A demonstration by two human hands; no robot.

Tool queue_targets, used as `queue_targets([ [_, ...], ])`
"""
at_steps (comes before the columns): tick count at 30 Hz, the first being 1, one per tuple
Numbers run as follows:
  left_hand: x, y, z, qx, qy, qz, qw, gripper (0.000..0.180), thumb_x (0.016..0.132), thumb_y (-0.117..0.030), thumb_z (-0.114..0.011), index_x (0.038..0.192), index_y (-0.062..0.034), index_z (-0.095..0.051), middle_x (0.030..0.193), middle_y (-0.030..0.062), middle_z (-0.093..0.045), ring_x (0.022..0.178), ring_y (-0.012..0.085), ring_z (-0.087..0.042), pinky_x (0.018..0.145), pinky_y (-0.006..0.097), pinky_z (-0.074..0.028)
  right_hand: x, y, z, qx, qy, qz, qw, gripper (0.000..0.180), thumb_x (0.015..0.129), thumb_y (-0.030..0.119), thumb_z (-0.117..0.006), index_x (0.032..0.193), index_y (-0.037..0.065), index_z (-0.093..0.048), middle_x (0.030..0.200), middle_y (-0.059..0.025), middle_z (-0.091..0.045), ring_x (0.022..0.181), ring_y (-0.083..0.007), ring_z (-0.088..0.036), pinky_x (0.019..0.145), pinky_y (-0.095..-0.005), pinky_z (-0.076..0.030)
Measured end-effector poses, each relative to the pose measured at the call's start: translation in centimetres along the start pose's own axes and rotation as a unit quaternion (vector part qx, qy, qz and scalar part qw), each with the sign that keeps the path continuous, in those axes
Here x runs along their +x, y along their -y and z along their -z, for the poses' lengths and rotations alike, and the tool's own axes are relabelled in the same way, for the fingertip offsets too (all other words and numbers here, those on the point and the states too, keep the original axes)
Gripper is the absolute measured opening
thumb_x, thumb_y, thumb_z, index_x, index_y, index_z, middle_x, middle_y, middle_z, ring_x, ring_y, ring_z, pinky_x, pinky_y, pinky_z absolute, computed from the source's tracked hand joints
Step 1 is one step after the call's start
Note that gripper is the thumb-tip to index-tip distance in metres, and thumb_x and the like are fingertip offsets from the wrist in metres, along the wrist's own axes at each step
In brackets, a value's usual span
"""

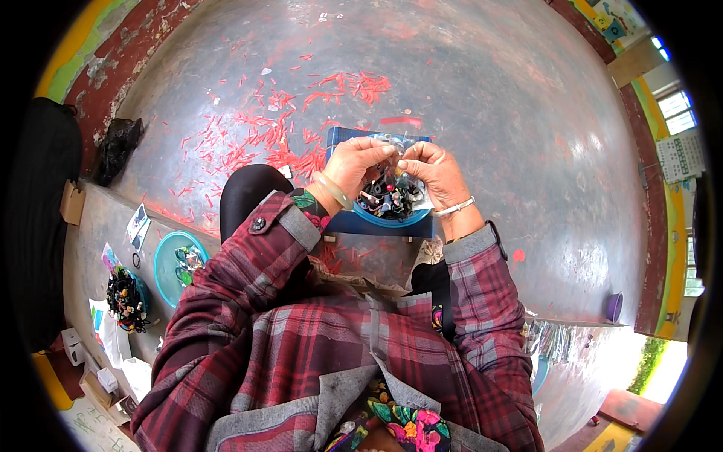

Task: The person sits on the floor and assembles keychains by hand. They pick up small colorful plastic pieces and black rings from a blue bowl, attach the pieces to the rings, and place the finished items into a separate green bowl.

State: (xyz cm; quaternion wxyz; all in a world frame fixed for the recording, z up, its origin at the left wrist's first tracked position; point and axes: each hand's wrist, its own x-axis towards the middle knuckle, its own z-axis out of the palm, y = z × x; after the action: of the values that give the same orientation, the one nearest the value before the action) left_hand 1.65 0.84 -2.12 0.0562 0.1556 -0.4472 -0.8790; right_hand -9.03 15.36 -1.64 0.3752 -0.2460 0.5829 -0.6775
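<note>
My left hand [356, 163] and my right hand [434, 169] meet fingertip to fingertip over a blue bowl [392, 219] filled with several small dark parts [389, 197]. Between the fingers both hands pinch a small clear plastic bag [395, 143]. The bowl rests on a dark blue stool [354, 223] in front of my knees. A pale bangle circles my left wrist and a thin white bracelet my right. Red plaid sleeves cover both forearms.
Several red plastic scraps [286, 135] litter the grey floor beyond the stool. On the ledge at my left stand a teal bowl [167, 264] and a dish of dark parts [126, 300]. A black bag [117, 147] lies far left. A purple cup [614, 307] stands right.
</note>
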Motion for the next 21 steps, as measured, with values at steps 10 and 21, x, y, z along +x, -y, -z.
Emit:
queue_targets([
  [10, 0.6, 0.6, 0.8, -0.003, -0.024, -0.016, 1.000, 0.005, 0.080, -0.007, -0.061, 0.076, -0.0063, -0.058, 0.078, 0.0048, -0.063, 0.059, 0.0075, -0.051, 0.050, 0.019, -0.038, 0.0, -0.5, -0.1, -0.017, 0.002, -0.067, 0.998, 0.009, 0.067, 0.003, -0.071, 0.071, 0.002, -0.062, 0.068, 0.0003, -0.060, 0.065, -0.0081, -0.053, 0.063, -0.0224, -0.043],
  [21, 0.6, 0.6, 0.2, -0.045, -0.011, -0.034, 0.998, 0.003, 0.083, -0.005, -0.058, 0.081, -0.0030, -0.057, 0.082, 0.0079, -0.063, 0.077, 0.0153, -0.062, 0.069, 0.025, -0.051, 0.3, -0.6, 0.5, -0.100, -0.014, 0.024, 0.995, 0.019, 0.067, 0.005, -0.072, 0.082, 0.002, -0.061, 0.076, -0.0012, -0.060, 0.065, -0.0087, -0.053, 0.060, -0.0230, -0.044],
])
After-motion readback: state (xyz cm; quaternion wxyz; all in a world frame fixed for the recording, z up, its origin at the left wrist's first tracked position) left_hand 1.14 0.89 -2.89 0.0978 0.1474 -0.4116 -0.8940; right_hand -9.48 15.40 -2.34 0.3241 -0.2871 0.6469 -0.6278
